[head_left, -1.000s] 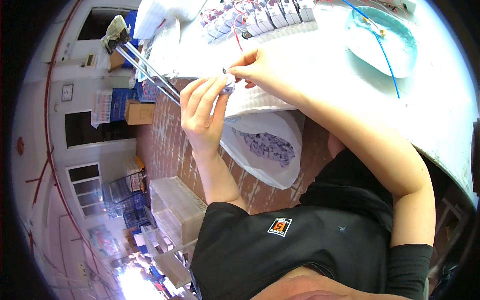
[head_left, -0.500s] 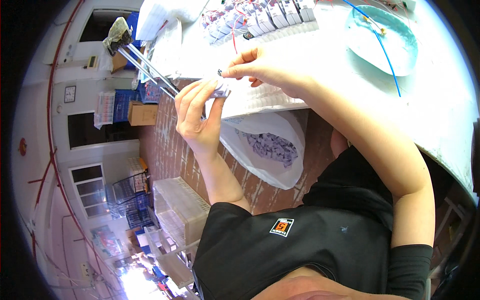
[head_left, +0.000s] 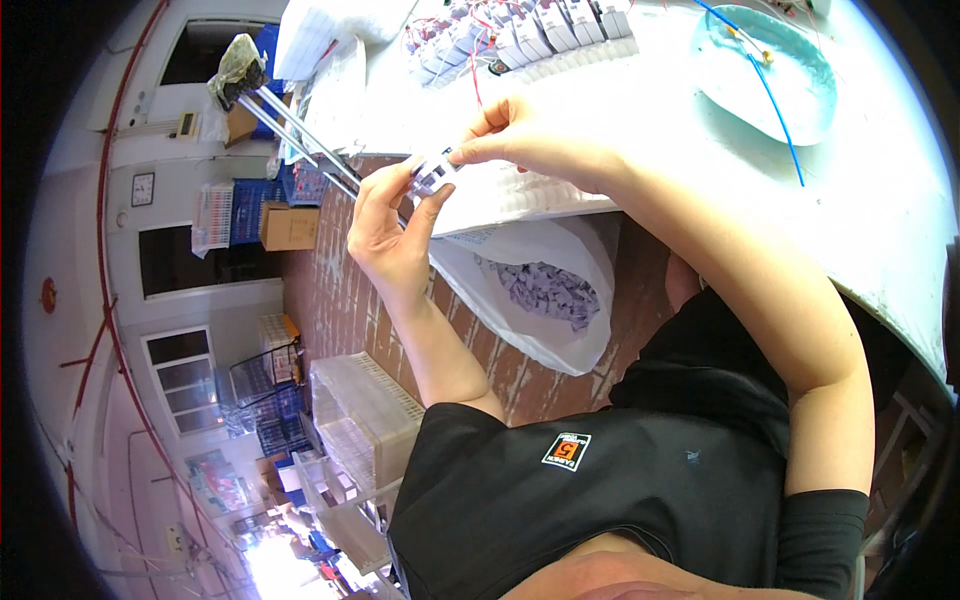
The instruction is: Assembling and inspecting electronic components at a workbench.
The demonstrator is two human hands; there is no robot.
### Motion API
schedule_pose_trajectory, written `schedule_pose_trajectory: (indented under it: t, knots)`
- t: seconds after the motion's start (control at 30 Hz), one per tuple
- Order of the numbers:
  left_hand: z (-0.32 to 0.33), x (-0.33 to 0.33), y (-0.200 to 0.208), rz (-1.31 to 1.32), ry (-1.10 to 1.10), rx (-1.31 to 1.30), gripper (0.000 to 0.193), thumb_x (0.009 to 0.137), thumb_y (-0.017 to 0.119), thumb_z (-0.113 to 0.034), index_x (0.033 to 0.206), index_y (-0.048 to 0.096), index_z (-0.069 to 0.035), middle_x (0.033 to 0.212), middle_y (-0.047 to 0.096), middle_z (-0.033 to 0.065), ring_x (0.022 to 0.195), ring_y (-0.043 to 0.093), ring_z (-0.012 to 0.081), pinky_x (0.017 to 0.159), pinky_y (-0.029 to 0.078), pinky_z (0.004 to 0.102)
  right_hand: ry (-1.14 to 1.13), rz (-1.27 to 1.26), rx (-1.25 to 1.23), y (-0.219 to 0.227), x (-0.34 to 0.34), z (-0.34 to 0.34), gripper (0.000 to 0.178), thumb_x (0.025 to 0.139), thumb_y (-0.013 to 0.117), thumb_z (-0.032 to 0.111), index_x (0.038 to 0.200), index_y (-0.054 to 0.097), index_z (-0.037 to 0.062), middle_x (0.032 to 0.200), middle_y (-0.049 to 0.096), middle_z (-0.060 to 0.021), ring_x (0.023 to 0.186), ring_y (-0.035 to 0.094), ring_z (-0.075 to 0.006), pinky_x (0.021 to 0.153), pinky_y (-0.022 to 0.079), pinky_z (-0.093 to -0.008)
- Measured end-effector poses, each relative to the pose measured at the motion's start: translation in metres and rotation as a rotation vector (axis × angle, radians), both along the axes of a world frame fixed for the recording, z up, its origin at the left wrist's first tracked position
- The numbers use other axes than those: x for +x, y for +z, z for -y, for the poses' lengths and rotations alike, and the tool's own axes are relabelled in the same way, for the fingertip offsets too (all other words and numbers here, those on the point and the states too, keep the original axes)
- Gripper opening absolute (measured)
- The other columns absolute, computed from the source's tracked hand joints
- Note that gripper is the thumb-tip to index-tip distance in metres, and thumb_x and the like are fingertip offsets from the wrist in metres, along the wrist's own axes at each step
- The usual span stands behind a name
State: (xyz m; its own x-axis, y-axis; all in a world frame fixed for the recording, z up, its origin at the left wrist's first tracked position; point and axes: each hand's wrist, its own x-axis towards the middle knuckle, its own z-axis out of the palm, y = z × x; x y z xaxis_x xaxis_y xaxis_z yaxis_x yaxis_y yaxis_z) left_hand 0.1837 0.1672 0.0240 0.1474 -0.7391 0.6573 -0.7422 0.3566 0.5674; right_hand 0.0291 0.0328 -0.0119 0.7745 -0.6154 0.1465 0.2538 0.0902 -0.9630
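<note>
Over the near left edge of the white table, my left hand grips a small grey-white plastic housing between thumb and fingers. Dark gaps show in the side of the housing facing up. My right hand reaches in from the right with thumb and forefinger pinched at the top of the housing. A tiny dark part shows at those fingertips, against the housing; its exact kind is too small to make out.
Rows of similar grey-white housings with red wires stand at the back of the table. A pale teal tray with a blue cable lies at the right. Below the edge hangs a white plastic bag of small grey pieces. Metal rods rise at the left.
The dark part in my right fingers has come down against the housing. My left hand has turned the housing, so its gapped side now shows.
</note>
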Motion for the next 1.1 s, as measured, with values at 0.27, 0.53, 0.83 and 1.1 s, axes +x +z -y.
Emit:
schedule_pose_trajectory:
  t: [0.27,0.53,0.83,1.1]
  knots:
    - [0.004,-0.001,-0.005,0.07,0.035,0.055,0.04,0.071,0.083,0.008,0.109,0.07,0.002,0.102,0.066,0.0074,0.096,0.065,0.0166,0.087,0.054,0.0299,-0.148,-0.104,-0.166,-0.019,0.023,0.003,0.023,0.082,0.081,0.019,0.092,0.068,0.0022,0.085,0.067,-0.0035,0.082,0.063,-0.01,0.077,0.05,-0.0252]
    - [0.002,-0.006,0.001,0.088,0.07,0.035,0.037,0.07,0.084,0.006,0.105,0.071,0.002,0.1,0.067,0.0075,0.093,0.064,0.0164,0.084,0.053,0.0294,-0.048,0.004,-0.099,-0.019,0.02,0.01,0.02,0.079,0.084,0.018,0.083,0.073,0.0017,0.078,0.069,-0.0035,0.075,0.063,-0.0099,0.072,0.05,-0.0239]
    - [0.003,-0.008,-0.004,0.152,0.091,0.021,0.04,0.069,0.084,0.007,0.106,0.07,0.002,0.099,0.067,0.0085,0.093,0.064,0.0176,0.083,0.053,0.0298,-0.132,-0.049,-0.088,-0.025,0.023,0.01,0.018,0.079,0.083,0.017,0.083,0.072,0.0035,0.077,0.068,-0.0026,0.077,0.062,-0.0091,0.073,0.049,-0.0241]
    - [0.0,-0.005,-0.006,-0.102,0.002,-0.012,0.039,0.073,0.08,0.011,0.11,0.069,0.005,0.106,0.066,0.0099,0.101,0.065,0.0184,0.09,0.054,0.0312,0.083,-0.068,0.069,-0.001,0.001,0.017,0.017,0.073,0.085,0.026,0.08,0.078,0.0117,0.071,0.068,0.0006,0.067,0.056,-0.0084,0.061,0.042,-0.0254]
